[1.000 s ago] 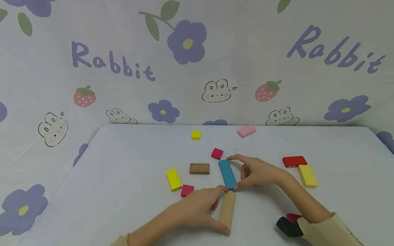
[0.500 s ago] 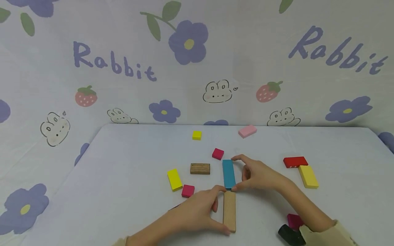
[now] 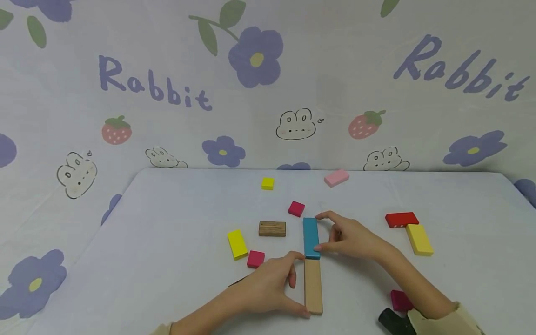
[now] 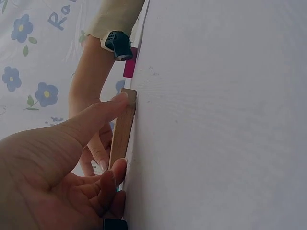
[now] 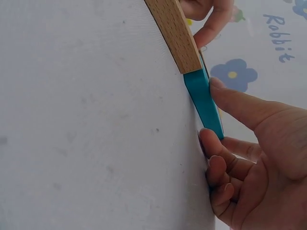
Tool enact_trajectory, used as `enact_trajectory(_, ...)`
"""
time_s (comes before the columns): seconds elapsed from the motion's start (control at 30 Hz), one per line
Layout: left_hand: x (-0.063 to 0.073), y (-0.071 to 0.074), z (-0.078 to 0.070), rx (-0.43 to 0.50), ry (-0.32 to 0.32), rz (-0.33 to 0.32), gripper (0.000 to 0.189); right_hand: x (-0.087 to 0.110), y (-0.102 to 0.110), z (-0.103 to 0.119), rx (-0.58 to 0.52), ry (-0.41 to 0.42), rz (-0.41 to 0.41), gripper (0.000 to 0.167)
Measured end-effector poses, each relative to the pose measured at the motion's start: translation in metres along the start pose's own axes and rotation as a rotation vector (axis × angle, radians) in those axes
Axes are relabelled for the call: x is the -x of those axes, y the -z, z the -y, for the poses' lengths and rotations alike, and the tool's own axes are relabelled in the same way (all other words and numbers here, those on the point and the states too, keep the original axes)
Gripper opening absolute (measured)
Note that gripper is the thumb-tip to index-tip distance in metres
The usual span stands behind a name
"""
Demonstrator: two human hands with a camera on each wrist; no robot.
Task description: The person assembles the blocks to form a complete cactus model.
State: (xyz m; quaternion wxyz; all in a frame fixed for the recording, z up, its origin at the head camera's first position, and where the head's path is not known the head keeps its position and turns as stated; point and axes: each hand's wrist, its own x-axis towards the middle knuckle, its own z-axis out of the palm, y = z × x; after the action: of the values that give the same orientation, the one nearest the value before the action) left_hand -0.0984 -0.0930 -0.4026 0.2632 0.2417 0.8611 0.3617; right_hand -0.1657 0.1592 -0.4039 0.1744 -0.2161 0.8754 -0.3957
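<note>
A plain wooden block (image 3: 313, 286) and a blue block (image 3: 311, 237) lie end to end in a straight line on the white table, their ends touching or nearly so. My left hand (image 3: 268, 284) holds the wooden block lengthwise, thumb at the near end and index finger by the far end. In the left wrist view the thumb presses the end of that wooden block (image 4: 123, 129). My right hand (image 3: 353, 237) pinches the blue block, with the index finger at its far corner and the thumb on its near right side. The right wrist view shows the blue block (image 5: 205, 103) meeting the wooden one.
Left of the line lie a dark brown block (image 3: 272, 229), a yellow block (image 3: 237, 244) and a crimson block (image 3: 256, 259). Beyond are another crimson block (image 3: 296, 209), a small yellow block (image 3: 268, 183) and a pink block (image 3: 337, 178). A red block (image 3: 402, 219) touches a pale yellow block (image 3: 419, 240) at right.
The blue and wooden blocks have turned from a bent line into a straight one, and the gap between them has closed. My right thumb has shifted up the blue block's side.
</note>
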Motion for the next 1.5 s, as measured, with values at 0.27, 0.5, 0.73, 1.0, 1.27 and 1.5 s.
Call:
enact_trajectory(0.27,0.000,0.002,0.000,-0.034,-0.015,0.001,0.080,0.000,-0.001,-0.001,0.013,0.000,-0.014,0.073)
enact_trajectory(0.5,0.001,0.003,-0.004,-0.036,0.004,-0.010,0.074,0.000,-0.001,0.000,0.023,-0.006,-0.020,0.072)
enact_trajectory(0.73,0.000,0.004,-0.002,-0.035,-0.004,-0.013,0.074,0.001,-0.001,0.003,0.030,0.004,-0.028,0.071)
enact_trajectory(1.0,0.001,0.006,-0.005,-0.043,-0.008,-0.004,0.077,0.002,-0.001,0.005,0.038,0.010,-0.032,0.071)
enact_trajectory(1.27,-0.004,0.000,0.009,-0.049,-0.037,0.000,0.083,0.005,-0.003,0.005,0.051,0.013,-0.034,0.071)
enact_trajectory(1.5,-0.004,0.001,0.005,0.050,0.021,-0.080,0.086,0.011,0.002,0.007,0.036,0.010,-0.045,0.077)
